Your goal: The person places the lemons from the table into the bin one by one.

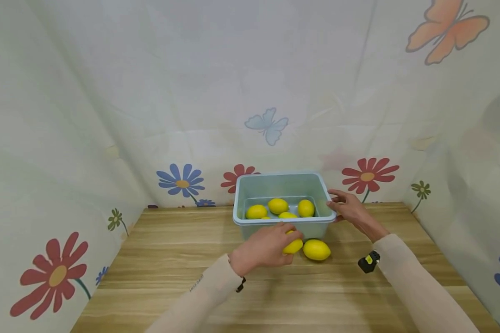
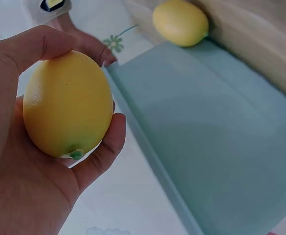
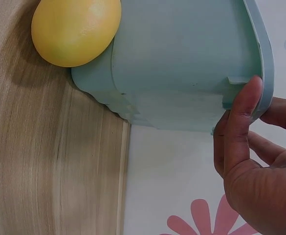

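Observation:
My left hand [image 1: 264, 246] grips a yellow lemon [image 2: 67, 105] with a green stem tip, held just in front of the light blue plastic bin [image 1: 315, 230]. In the left wrist view, thumb and fingers curl round this lemon. My right hand [image 1: 352, 210] holds the bin's right rim, as the right wrist view shows with fingers on both sides of the edge [image 3: 267, 68]. Another lemon [image 1: 316, 249] lies on the table before the bin. Inside are several lemons, among them one at the left [image 1: 256, 212] and one at the right [image 1: 306, 208]; the front wall partly hides some.
The wooden table [image 1: 162, 259] runs back to a white curtain [image 1: 191, 92] printed with flowers and butterflies. The bin stands near the table's back edge. More curtain hangs along both sides. Each wrist wears a small black device, such as the right one [image 1: 367, 262].

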### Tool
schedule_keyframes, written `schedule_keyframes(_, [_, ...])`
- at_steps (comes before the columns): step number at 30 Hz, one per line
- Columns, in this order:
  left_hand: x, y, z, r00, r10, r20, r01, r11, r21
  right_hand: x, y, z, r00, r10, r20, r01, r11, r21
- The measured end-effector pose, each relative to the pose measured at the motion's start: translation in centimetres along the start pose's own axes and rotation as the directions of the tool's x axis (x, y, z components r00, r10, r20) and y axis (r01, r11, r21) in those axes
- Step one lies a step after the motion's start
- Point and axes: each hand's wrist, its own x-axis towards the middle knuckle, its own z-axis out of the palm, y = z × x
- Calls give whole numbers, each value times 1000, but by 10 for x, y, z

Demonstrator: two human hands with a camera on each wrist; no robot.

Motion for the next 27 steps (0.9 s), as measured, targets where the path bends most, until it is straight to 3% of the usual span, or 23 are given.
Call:
schedule_keyframes(6, [4,-7,-16,1000,-9,-25,9,1000,2,-1,1,-1,1000,1,0,-1,1000,1])
schedule_keyframes(18, [12,-28,-40,993,-108,-44,106,993,-48,0,2,0,1000,-3,-2,3,1000,17])
schedule_keyframes(27, [25,-47,-51,987,-161,3,160,979,-130,-1,2,1,1000,7,-4,-7,1000,19])
